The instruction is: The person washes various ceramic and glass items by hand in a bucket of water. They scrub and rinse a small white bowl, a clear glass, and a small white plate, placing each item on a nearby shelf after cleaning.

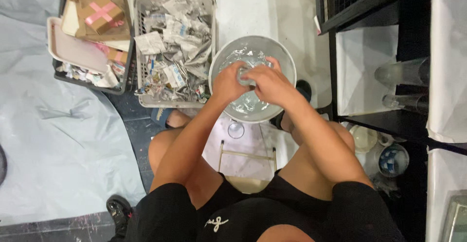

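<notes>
A round grey basin point(288, 59) holding water stands on the floor between my knees. Over it, my left hand point(228, 81) and my right hand point(269, 83) are closed together around a small clear glass object point(245, 74), mostly hidden by my fingers. Both hands sit just above the water surface. My forearms reach down from a seated position, with black shorts at the bottom of the view.
A grey crate point(142, 47) of crumpled newspaper stands left of the basin. Further left is a black crate point(90, 83) with cardboard boxes and a pink tray. A small glass point(236, 130) lies on the floor. Black shelving point(369, 120) with glasses stands at the right.
</notes>
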